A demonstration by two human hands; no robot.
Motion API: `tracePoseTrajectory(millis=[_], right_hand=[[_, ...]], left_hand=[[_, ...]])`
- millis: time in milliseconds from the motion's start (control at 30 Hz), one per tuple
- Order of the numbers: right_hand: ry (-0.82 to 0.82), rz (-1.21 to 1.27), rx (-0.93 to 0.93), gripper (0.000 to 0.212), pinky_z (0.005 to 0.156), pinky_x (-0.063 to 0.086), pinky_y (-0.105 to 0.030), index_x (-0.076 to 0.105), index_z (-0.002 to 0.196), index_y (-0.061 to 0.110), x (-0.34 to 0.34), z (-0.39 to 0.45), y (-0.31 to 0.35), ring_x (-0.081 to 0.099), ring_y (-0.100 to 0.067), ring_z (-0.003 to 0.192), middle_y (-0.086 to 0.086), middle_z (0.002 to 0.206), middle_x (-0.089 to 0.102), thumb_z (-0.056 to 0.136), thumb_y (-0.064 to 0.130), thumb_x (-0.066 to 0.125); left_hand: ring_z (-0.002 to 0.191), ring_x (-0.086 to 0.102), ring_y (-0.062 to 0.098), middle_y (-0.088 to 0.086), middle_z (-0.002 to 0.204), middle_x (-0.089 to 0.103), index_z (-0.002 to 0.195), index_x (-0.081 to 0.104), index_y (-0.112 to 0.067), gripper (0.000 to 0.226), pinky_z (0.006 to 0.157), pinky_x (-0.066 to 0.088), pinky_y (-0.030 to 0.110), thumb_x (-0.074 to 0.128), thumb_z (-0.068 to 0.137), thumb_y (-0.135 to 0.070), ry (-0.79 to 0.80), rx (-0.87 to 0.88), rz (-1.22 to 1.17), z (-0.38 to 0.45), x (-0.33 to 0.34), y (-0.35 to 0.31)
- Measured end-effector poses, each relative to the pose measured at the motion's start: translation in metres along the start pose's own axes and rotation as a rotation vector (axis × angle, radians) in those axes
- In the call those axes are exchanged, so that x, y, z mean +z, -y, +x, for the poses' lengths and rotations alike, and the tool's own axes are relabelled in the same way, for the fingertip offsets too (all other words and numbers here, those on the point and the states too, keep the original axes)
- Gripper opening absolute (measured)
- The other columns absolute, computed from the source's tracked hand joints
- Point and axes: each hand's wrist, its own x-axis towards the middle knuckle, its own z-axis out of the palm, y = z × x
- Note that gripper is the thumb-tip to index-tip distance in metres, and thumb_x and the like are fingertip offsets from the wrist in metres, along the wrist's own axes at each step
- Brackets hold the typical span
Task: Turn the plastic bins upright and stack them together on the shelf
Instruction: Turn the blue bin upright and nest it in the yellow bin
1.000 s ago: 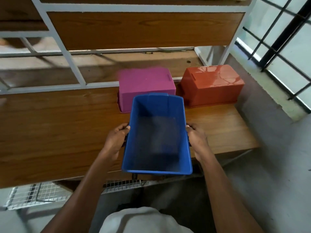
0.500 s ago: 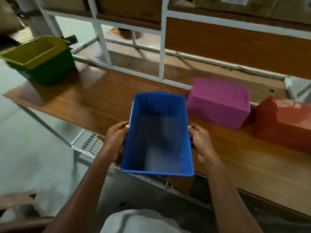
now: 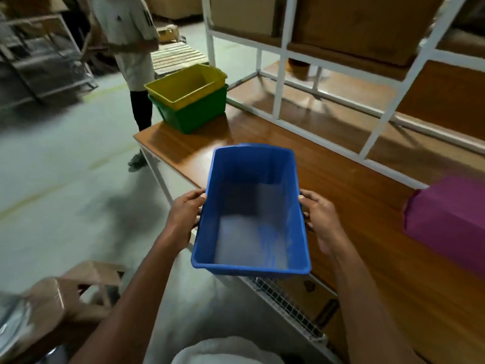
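While I watch through the head camera, the left hand (image 3: 183,216) and right hand (image 3: 321,219) carry an upright blue rectangular plastic bin (image 3: 252,214), fingers curled round its long rims, above the near edge of the wooden shelf surface (image 3: 354,185). Farther left, a yellow plastic bin (image 3: 183,84) sits nested in a green plastic bin (image 3: 194,111). An overturned magenta plastic bin (image 3: 446,222) lies at right. Another person (image 3: 128,40) stands beyond.

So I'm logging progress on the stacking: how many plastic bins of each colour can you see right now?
Blue bin, upright, held by left hand and right hand: 1
Yellow bin, nested in the green: 1
Green bin: 1
Magenta bin, upside down: 1
Total: 4
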Motion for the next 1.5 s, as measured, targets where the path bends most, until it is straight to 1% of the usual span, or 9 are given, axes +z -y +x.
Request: tracePoseTrajectory(millis=[200, 367, 600, 800, 1033, 1167, 1267, 1433, 1500], right_hand=[[0.045, 0.019, -0.022, 0.028, 0.078, 0.054, -0.038, 0.071, 0.128, 0.028, 0.076, 0.042, 0.044, 0.072, -0.023, 0.106, 0.000, 0.115, 0.078, 0.110, 0.027, 0.050], [0.048, 0.022, -0.074, 0.026, 0.079, 0.052, -0.037, 0.073, 0.124, 0.029, 0.118, 0.090, 0.083, 0.071, -0.021, 0.105, 0.003, 0.112, 0.079, 0.110, 0.029, 0.051], [0.022, 0.086, -0.123, 0.022, 0.077, 0.053, -0.038, 0.074, 0.115, 0.025, 0.158, 0.175, 0.137, 0.074, -0.023, 0.097, 0.000, 0.101, 0.081, 0.108, 0.031, 0.054], [-0.044, 0.083, -0.161, 0.025, 0.078, 0.055, -0.039, 0.074, 0.114, 0.018, 0.189, 0.232, 0.186, 0.072, -0.025, 0.094, -0.005, 0.103, 0.079, 0.108, 0.031, 0.054], [-0.185, 0.053, -0.180, 0.020, 0.080, 0.057, -0.041, 0.072, 0.106, 0.025, 0.227, 0.279, 0.223, 0.072, -0.023, 0.095, 0.001, 0.101, 0.078, 0.107, 0.036, 0.055], [-0.270, 0.032, -0.195, 0.020, 0.070, 0.053, -0.036, 0.069, 0.114, 0.023, 0.259, 0.299, 0.239, 0.074, -0.022, 0.094, 0.001, 0.106, 0.077, 0.104, 0.039, 0.061], [-0.343, 0.018, -0.142, 0.013, 0.065, 0.055, -0.036, 0.065, 0.109, 0.025, 0.287, 0.309, 0.252, 0.074, -0.024, 0.090, -0.002, 0.107, 0.075, 0.101, 0.035, 0.069], [-0.419, 0.063, -0.051, 0.020, 0.050, 0.056, -0.027, 0.066, 0.119, 0.011, 0.330, 0.318, 0.276, 0.072, -0.023, 0.086, -0.009, 0.112, 0.073, 0.103, 0.023, 0.064], [-0.466, 0.138, -0.046, 0.020, 0.050, 0.057, -0.028, 0.066, 0.119, 0.008, 0.343, 0.318, 0.281, 0.070, -0.023, 0.085, -0.010, 0.110, 0.072, 0.104, 0.020, 0.062]], left_hand=[[0.086, 0.063, 0.017, -0.004, 0.099, 0.076, 0.113, 0.077, -0.027, 0.023, 0.075, 0.053, 0.036, 0.056, 0.105, -0.023, -0.047, 0.051, -0.037, 0.057, -0.060, -0.038], [0.094, 0.064, 0.020, -0.004, 0.106, 0.078, 0.112, 0.079, -0.028, 0.022, 0.083, 0.054, 0.044, 0.058, 0.104, -0.028, -0.071, 0.089, -0.057, 0.119, -0.088, -0.070], [0.101, 0.069, 0.022, 0.000, 0.114, 0.078, 0.119, 0.076, -0.025, 0.024, 0.081, 0.055, 0.039, 0.056, 0.106, -0.027, -0.007, 0.167, -0.034, 0.215, -0.097, -0.133], [0.087, 0.067, 0.017, 0.002, 0.105, 0.076, 0.121, 0.075, -0.020, 0.025, 0.058, 0.053, 0.022, 0.057, 0.105, -0.028, 0.022, 0.200, -0.028, 0.297, -0.101, -0.188], [0.080, 0.066, 0.013, -0.001, 0.096, 0.076, 0.118, 0.077, -0.018, 0.025, 0.055, 0.050, 0.020, 0.058, 0.105, -0.026, 0.181, 0.236, -0.024, 0.393, -0.107, -0.236], [0.068, 0.067, 0.004, -0.003, 0.090, 0.076, 0.113, 0.077, -0.017, 0.023, 0.054, 0.051, 0.017, 0.057, 0.106, -0.023, 0.267, 0.264, 0.000, 0.447, -0.120, -0.261], [0.063, 0.064, 0.005, -0.003, 0.086, 0.077, 0.106, 0.080, -0.018, 0.023, 0.053, 0.048, 0.017, 0.058, 0.104, -0.024, 0.364, 0.297, 0.063, 0.481, -0.134, -0.283], [0.073, 0.066, 0.015, 0.001, 0.083, 0.074, 0.088, 0.083, -0.016, 0.030, 0.067, 0.051, 0.027, 0.057, 0.102, -0.024, 0.510, 0.219, -0.006, 0.534, -0.153, -0.329], [0.088, 0.064, 0.021, 0.007, 0.102, 0.073, 0.108, 0.082, -0.012, 0.033, 0.075, 0.051, 0.029, 0.055, 0.103, -0.031, 0.591, 0.197, -0.023, 0.548, -0.157, -0.342]])
